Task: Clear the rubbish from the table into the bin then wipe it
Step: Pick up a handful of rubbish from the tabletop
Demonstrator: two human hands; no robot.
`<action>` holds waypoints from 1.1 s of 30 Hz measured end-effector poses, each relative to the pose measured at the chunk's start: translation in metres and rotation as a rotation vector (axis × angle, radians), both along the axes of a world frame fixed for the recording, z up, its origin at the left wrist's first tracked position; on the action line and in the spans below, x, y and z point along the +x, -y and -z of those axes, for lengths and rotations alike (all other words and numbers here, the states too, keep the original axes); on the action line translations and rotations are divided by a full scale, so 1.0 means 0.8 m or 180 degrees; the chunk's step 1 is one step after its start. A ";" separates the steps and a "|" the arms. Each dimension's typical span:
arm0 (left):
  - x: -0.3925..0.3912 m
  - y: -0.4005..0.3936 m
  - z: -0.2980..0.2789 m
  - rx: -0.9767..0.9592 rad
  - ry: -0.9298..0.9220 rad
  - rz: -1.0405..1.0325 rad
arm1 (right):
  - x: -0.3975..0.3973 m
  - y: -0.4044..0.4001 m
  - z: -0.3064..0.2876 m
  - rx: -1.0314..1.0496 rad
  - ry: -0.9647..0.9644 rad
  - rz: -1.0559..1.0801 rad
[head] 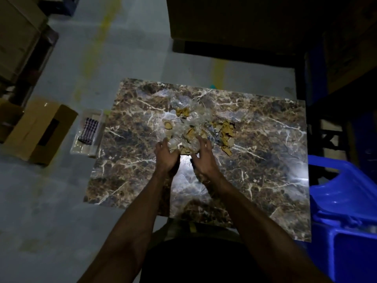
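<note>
Head view, looking down on a marble-patterned counter in dim light. The rubbish, a loose heap of crumpled clear plastic mixed with torn brown cardboard scraps, lies near the middle of the counter, slightly toward its far edge. Both bare forearms reach from the near edge toward this heap. The left hand is at the heap's near-left margin, fingers spread and lightly curved, fingertips touching the plastic without closing on it. The right hand is at the heap's near-right margin, fingers likewise spread and relaxed, the tips touching or just above the scraps; which cannot be told. Neither hand grips anything. More cardboard pieces lie to the right of the heap, on the counter. The blue bin stands on the floor just beside the counter's right edge, near corner. Just beside the counter's left edge is a clear tray holding a folded checked cloth; farther left of it, an open cardboard box sits on the floor.
</note>
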State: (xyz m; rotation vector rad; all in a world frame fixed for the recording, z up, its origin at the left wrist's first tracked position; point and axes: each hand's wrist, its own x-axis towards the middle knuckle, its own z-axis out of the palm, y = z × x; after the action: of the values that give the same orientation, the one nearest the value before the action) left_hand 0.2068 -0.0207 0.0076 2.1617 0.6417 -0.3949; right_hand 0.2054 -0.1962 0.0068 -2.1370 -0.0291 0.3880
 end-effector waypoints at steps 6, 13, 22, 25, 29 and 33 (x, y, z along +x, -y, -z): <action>-0.032 0.011 -0.012 -0.0574 0.0099 0.0121 | -0.008 -0.018 0.001 -0.0040 -0.0093 -0.0143; -0.062 -0.039 0.003 -0.0488 0.0332 -0.0440 | -0.031 -0.006 -0.011 0.0268 -0.0033 0.0326; 0.015 -0.025 -0.002 -0.0787 0.0099 0.0041 | 0.001 -0.040 -0.003 0.0222 -0.0868 0.0726; 0.013 -0.021 0.010 -0.0964 0.0107 0.0069 | -0.003 -0.041 -0.003 0.0310 -0.0895 0.0833; -0.019 -0.036 0.030 -0.0815 0.0226 -0.0224 | -0.015 -0.019 -0.004 0.0105 -0.0542 0.1095; -0.022 -0.047 0.041 -0.0896 0.0631 -0.0525 | -0.014 -0.011 0.005 0.0333 -0.0404 0.1501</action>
State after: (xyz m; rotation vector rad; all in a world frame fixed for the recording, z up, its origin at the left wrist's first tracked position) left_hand 0.1888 0.0172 -0.0256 1.8373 0.6079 -0.1677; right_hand 0.1939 -0.1874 0.0030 -1.9353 0.5070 0.2347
